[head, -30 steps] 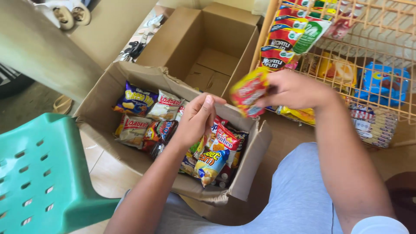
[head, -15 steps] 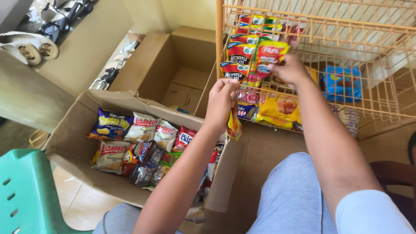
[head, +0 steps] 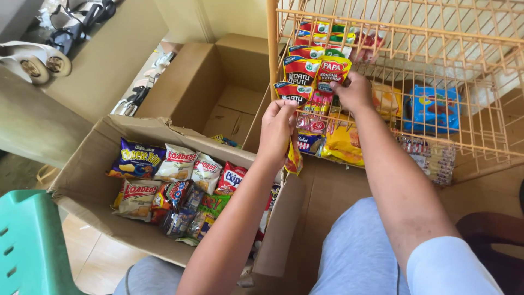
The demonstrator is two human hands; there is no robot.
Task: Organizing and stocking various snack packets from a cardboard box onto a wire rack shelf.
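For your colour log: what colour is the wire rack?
Pale orange-yellow; the wire rack shows best in the head view.

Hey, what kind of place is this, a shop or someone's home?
Probably a small home-run shop: a wire rack hung with sauce sachets, a carton of snack packs on the tiled floor, and sandals nearby.

Bright soft daylight, sharp focus, mild edge distortion
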